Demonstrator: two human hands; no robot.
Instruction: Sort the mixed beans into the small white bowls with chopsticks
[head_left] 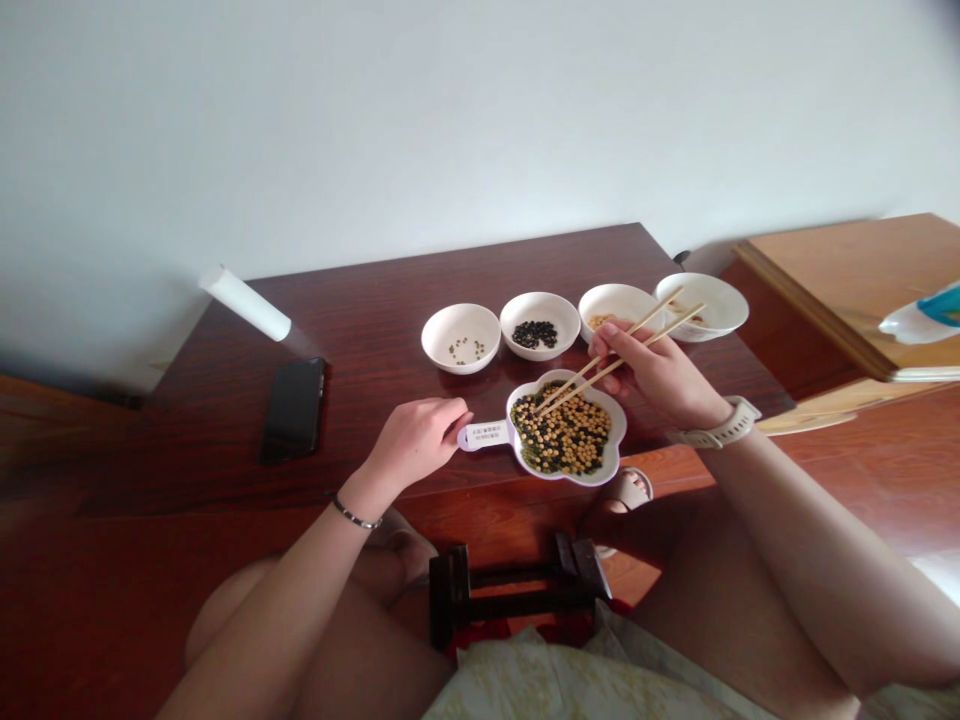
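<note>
Spanning the view's middle, the table (375, 300) carries the dish (619, 428) at its near edge, handle (487, 434) toward nine o'clock. Four bowls (540, 305) arc from ten to two, seemingly for easy reach. The left hand (416, 440), knuckles up, pinches the handle, probably for steadiness. The right hand (660, 380), at two, grips the chopsticks (600, 375) slanting toward eight, tips nearly together among the beans (570, 440); any catch, I cannot tell.

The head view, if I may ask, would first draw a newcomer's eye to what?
Probably the flower-shaped dish of mixed beans, over the table's near edge, its handle in the left hand. Next, the pale chopsticks in the right hand, tips at the beans. Behind, four white bowls stand in a row.
</note>
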